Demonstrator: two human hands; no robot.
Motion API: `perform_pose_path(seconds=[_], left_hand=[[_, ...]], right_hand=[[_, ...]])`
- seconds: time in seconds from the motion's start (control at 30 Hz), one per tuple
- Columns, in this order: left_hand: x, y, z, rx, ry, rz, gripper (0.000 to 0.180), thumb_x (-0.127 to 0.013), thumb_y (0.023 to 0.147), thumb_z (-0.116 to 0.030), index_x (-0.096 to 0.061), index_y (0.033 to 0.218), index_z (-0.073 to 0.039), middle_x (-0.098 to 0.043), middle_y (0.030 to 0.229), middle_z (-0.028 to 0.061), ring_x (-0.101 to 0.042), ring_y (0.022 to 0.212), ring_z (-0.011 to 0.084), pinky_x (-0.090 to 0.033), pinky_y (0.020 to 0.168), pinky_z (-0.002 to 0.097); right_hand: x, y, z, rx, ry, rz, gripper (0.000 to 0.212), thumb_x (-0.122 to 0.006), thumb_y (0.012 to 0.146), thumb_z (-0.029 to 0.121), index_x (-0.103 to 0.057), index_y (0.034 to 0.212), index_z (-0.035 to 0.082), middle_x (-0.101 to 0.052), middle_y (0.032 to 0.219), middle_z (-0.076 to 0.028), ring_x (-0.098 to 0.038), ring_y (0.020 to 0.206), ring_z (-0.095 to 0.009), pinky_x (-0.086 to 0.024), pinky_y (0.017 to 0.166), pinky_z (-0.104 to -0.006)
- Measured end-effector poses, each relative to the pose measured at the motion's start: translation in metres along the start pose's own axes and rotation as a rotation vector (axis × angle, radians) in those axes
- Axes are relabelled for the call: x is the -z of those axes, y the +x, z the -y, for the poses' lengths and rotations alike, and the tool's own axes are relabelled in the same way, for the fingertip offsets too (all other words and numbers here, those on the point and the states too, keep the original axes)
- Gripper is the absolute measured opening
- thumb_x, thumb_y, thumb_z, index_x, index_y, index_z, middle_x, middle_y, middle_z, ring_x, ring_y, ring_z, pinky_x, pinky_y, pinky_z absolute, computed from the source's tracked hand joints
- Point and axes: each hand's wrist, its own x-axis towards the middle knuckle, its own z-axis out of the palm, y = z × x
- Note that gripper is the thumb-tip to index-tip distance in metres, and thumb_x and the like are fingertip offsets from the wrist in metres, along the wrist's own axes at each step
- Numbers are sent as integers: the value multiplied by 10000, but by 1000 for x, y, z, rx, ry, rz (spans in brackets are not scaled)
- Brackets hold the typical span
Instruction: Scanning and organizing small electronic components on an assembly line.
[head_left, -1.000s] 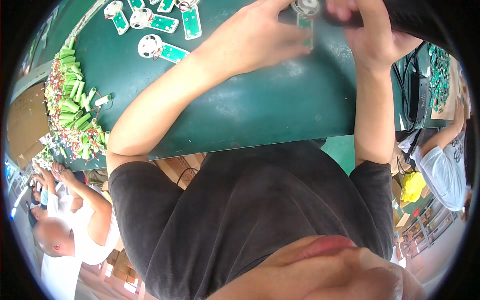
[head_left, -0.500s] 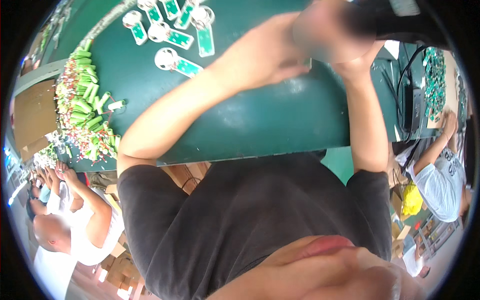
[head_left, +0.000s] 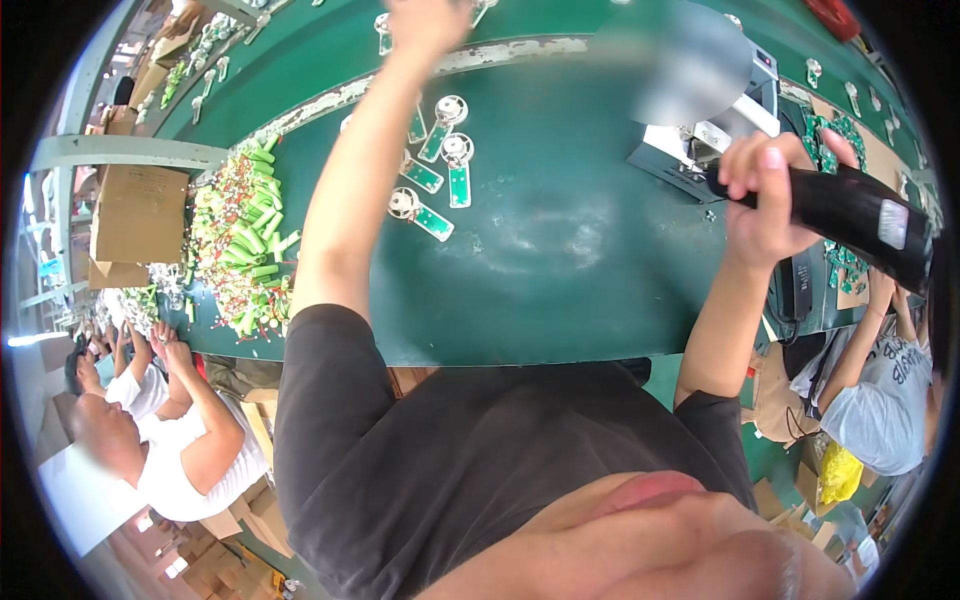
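My right hand [head_left: 768, 205] is wrapped around a black handheld power tool [head_left: 850, 215] with a white label. The tool's narrow end points left, beside a grey-and-white machine [head_left: 675, 160]. My left arm stretches far forward, and my left hand [head_left: 428, 25] is over the green strip beyond the table's worn edge. Its fingers are cut off by the top of the picture. Close to it lie a white round part with a green circuit board [head_left: 384, 38] and another one [head_left: 484, 10]. Nearer me on the table, several more such board assemblies [head_left: 458, 170] lie in a group.
Left on the green table [head_left: 540, 310] is a heap of green-wrapped cylinders with wires [head_left: 250, 230], beside a cardboard box [head_left: 140, 215]. Small green boards [head_left: 845, 140] and a black power strip [head_left: 795, 285] are at the right. Co-workers sit on both sides.
My hands, close together before, are now apart. My left hand has reached forward and left; my right has moved right and nearer me with the black tool. The view has shifted.
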Motion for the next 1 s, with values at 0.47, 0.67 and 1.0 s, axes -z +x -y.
perform_pose_path(seconds=[0.47,0.67,1.0], left_hand=[[62,-140,-61,-400,-658,451,507,-832,808,-234,-697,1275,-91,-690,1182,161,-709,891,253,-589,799,381],[94,-189,-93,-241,-780,484,388,-788,845,-230,-684,1178,-59,-553,1403,227,-652,1046,362,-564,888,431],[74,-191,-65,-645,-864,351,193,-801,794,-112,-757,922,27,-516,1445,244,-585,1217,377,-520,990,403]], right_hand=[[-2,-6,-20,-160,118,4,593,-575,954,-28,-315,1480,60,-453,616,-16,-436,429,-121,-403,427,-277],[-41,-35,-32,-235,136,-38,594,-572,965,-29,-298,1476,99,-484,659,-14,-452,449,-118,-428,455,-274],[-39,-45,-66,-122,125,172,569,-571,966,-28,-290,1454,58,-488,643,-22,-453,464,-124,-445,494,-286]])
